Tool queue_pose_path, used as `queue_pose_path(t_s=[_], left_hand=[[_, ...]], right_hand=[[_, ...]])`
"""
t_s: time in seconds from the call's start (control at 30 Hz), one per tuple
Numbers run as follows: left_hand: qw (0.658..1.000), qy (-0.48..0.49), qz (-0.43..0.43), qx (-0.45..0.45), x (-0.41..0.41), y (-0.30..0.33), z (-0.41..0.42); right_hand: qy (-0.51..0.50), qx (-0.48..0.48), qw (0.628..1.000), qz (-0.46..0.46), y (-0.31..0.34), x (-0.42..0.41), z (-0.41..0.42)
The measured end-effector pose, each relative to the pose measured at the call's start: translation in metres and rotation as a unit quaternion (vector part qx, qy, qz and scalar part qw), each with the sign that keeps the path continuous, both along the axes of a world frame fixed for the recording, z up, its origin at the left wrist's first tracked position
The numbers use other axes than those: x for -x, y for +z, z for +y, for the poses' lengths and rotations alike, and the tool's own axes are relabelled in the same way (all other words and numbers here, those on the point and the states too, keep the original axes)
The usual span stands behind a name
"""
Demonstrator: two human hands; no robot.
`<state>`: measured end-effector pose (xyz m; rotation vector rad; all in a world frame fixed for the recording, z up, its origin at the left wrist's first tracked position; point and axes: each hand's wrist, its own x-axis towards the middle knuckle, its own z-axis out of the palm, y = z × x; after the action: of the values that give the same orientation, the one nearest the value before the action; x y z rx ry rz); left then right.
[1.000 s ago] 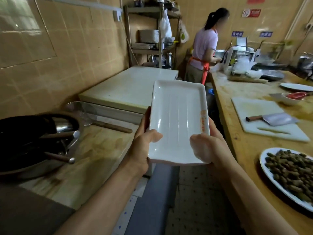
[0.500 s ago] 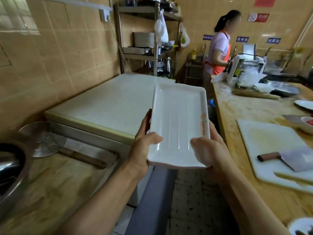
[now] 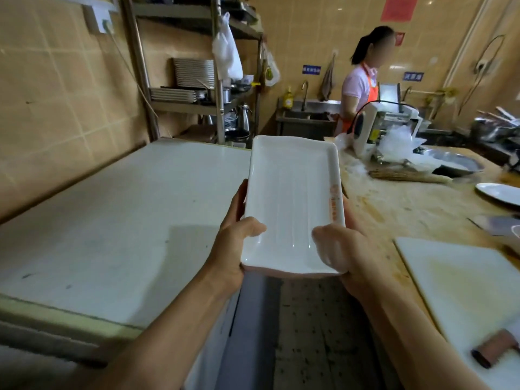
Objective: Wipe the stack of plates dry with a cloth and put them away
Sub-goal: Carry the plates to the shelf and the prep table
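Currently one white rectangular plate [image 3: 292, 204] in play, held out in the air over the aisle between the white table [image 3: 118, 220] on the left and the wooden table [image 3: 408, 204] on the right. Plate is flat, long axis pointing away, orange print along its right rim.

Two hands on it. Left hand [image 3: 233, 243] grips the near left edge: thumb curled over the rim onto the top face, fingers [image 3: 239, 198] running under and along the left side. Right hand [image 3: 346, 254] grips the near right corner: thumb on top, fingers wrapped underneath, mostly hidden by the plate.

Counted around the room:
- 1 white cutting board [image 3: 464, 285] on the wooden table, near right, with 1 brown handle [image 3: 495, 351] lying at its near edge.
- 1 round plate [image 3: 498, 192] further along the same table, far right.
- 1 metal shelf rack [image 3: 197, 88] against the tiled wall, carrying 2 stacks of trays or plates; can't count pieces per stack.
- 1 white plastic bag [image 3: 226, 49] hanging from the rack.
- 1 other person [image 3: 360, 88] in an orange apron standing at the sink [image 3: 306, 114] at the back.
- 1 white machine [image 3: 380, 128] at the far end of the wooden table.
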<state>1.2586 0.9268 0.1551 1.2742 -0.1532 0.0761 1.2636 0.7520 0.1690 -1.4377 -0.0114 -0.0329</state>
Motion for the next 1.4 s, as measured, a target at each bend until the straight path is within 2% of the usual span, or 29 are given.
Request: queue_pose_path(t_s=[0.13, 0.43, 0.97, 1.4], left_hand=[[1.000, -0.017, -0.005, 0.000, -0.077, 0.013, 0.005], [1.000, -0.006, 0.010, -0.001, -0.237, 0.010, -0.004], [0.999, 0.043, 0.006, 0.026, -0.520, 0.008, -0.063], [0.999, 0.030, -0.017, 0.009, -0.784, 0.001, -0.041]], right_hand=[[0.011, -0.033, 0.999, -0.018, 0.016, -0.066, 0.008], [0.004, -0.027, 0.999, -0.020, 0.011, -0.228, -0.002], [0.117, -0.040, 0.992, -0.030, 0.010, -0.538, -0.065], [0.093, -0.025, 0.994, -0.044, 0.007, -0.794, -0.044]])
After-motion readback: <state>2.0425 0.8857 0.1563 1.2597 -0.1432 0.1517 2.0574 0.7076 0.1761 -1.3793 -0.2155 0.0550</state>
